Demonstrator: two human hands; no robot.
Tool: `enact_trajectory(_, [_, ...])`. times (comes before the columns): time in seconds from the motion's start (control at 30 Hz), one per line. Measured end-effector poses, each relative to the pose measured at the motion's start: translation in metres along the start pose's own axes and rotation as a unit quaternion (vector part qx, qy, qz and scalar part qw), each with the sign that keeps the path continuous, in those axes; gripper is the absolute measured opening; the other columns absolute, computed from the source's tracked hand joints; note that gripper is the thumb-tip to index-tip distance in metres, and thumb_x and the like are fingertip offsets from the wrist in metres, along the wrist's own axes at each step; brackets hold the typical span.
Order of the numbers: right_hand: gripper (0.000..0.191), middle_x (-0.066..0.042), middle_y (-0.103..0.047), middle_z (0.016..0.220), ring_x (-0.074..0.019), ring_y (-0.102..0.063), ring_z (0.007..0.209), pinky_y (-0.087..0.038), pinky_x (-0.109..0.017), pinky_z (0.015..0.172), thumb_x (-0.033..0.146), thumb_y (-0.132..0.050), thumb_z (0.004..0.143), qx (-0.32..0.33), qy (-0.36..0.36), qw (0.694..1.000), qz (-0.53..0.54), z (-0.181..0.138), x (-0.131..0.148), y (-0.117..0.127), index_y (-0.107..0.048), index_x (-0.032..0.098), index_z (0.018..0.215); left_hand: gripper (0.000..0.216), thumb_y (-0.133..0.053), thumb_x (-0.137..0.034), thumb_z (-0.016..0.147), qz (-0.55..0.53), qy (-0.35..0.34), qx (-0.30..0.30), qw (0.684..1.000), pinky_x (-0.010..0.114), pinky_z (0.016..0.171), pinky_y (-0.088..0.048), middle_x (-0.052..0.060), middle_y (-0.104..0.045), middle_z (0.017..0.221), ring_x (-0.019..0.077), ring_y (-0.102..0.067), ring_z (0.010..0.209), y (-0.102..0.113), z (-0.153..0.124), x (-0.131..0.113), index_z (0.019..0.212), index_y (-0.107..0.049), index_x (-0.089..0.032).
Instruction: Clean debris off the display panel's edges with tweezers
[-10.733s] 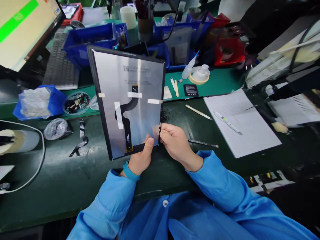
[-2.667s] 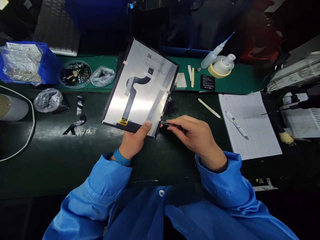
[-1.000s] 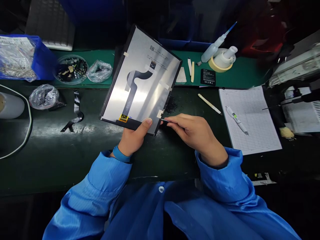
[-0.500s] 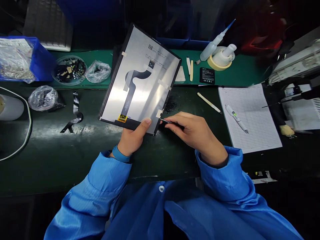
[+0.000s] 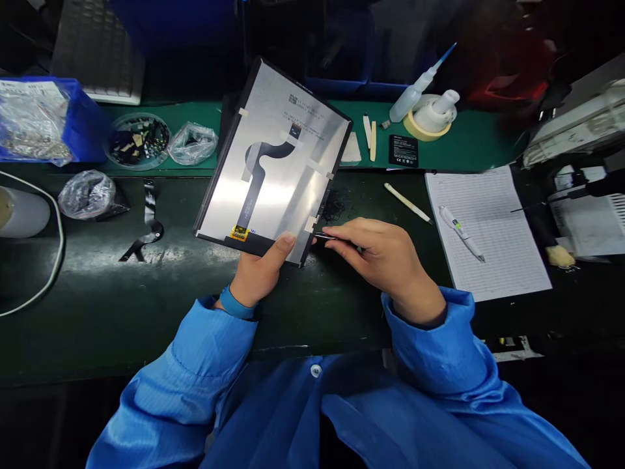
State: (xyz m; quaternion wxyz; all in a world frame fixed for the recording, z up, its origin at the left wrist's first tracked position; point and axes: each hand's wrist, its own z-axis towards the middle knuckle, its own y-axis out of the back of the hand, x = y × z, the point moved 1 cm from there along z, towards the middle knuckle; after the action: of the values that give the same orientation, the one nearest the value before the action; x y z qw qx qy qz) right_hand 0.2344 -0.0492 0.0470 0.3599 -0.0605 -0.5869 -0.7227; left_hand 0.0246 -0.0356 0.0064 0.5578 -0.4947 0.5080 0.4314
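A tablet display panel (image 5: 283, 195) with a silver back is tilted above the dark bench, a black flex cable (image 5: 258, 176) taped across it. My left hand (image 5: 261, 270) grips its near edge, thumb on the silver face. My right hand (image 5: 378, 254) pinches thin metal tweezers (image 5: 323, 236), their tip touching a tape tab at the panel's lower right edge. Both arms wear blue sleeves.
A lined notebook (image 5: 493, 247) with a pen (image 5: 461, 232) lies to the right. A glue bottle (image 5: 415, 91), tape roll (image 5: 422, 127) and small battery (image 5: 403, 150) sit at the back. A blue bin (image 5: 83, 124), a parts dish (image 5: 138, 140), plastic bags and a loose flex cable (image 5: 146, 225) lie left.
Earlier I held the panel upright with my right fingers pinching its edge. Now it lies flatter, and my right hand holds tweezers at the same edge. Over the last second almost nothing moved.
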Motion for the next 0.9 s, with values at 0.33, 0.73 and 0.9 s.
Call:
enact_trajectory(0.33, [0.017,-0.003,-0.08,0.095,-0.0197,-0.073,0.083,-0.056,-0.034,0.075,0.028,-0.064,0.099,-0.015,0.012,1.0,-0.023,0.0005,0.0014,-0.0043,-0.078,0.026,0.108,0.031,-0.069,-0.048,0.09,-0.023,-0.002,0.006,1.0,0.039,0.107,-0.057,0.005,-0.08,0.11,0.0235,-0.073,0.109,-0.001,-0.0007,0.0012,0.101,-0.08,-0.02])
enact_trajectory(0.73, [0.019,-0.001,-0.081,0.09,-0.0173,-0.075,0.08,-0.058,-0.03,0.074,0.027,-0.063,0.1,-0.014,0.036,0.999,-0.024,-0.0002,-0.0008,-0.003,-0.078,0.025,0.11,0.03,-0.07,-0.047,0.089,-0.031,0.008,0.013,0.999,0.04,0.096,-0.063,0.004,-0.08,0.095,0.0251,-0.076,0.101,-0.0018,-0.0004,0.003,0.091,-0.08,-0.019])
enact_trajectory(0.9, [0.021,-0.003,-0.081,0.09,-0.016,-0.075,0.076,-0.056,-0.027,0.069,0.026,-0.06,0.102,-0.01,0.059,0.997,-0.052,-0.0009,0.0011,-0.0029,-0.077,0.021,0.114,0.025,-0.071,-0.044,0.09,-0.052,0.014,0.007,0.999,0.041,0.093,-0.065,0.003,-0.08,0.092,0.0245,-0.077,0.094,-0.001,-0.0009,0.0075,0.091,-0.081,-0.021])
